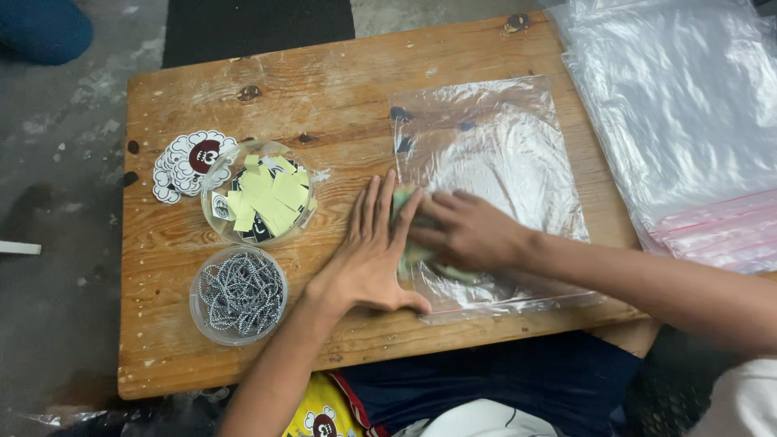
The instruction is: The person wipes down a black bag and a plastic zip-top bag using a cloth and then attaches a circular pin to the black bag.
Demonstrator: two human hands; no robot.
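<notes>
Two bare hands met at the table's near middle: the left hand [372, 259] lay flat and open on the wood, fingers touching a green item [402, 202] the right hand [468, 232] pinched inside a clear plastic bag [494, 146]. Left sat a bowl of yellow tags [259, 194].

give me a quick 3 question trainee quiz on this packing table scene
1. True or false: the left hand lies flat on the wooden table.
2. Which round clear container sits nearer the person: A, the one of silver bead chains, or B, the one of yellow-green paper tags?
3. What does the right hand press against?

Key
1. True: palm down, fingers spread, beside the clear plastic zip bag.
2. A, at the front edge.
3. A small greenish item at the zip bag's left edge; what the item is cannot be told.
</notes>
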